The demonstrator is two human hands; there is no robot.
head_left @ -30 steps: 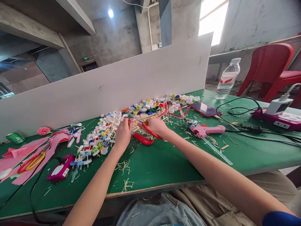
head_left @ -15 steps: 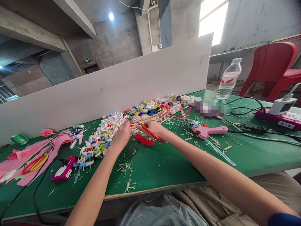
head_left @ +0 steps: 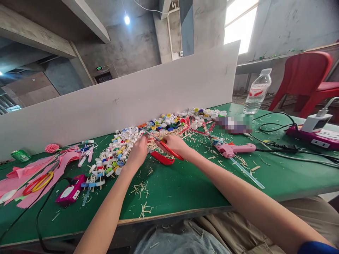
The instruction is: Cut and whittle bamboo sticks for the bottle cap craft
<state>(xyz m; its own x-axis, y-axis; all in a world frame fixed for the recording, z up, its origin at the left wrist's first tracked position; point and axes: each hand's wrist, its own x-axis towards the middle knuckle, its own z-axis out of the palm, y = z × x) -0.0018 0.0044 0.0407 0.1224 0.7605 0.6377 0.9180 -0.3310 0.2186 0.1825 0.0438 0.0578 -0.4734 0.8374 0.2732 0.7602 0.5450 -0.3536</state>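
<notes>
my right hand (head_left: 173, 144) curls round red-handled scissors (head_left: 176, 154); my left hand (head_left: 139, 151) pinches closed by the bottle caps (head_left: 119, 155), but i can't tell on what.

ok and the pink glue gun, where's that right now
In the head view, the pink glue gun lies on the green table, right of the right hand, below the blurred-out patch.
</notes>
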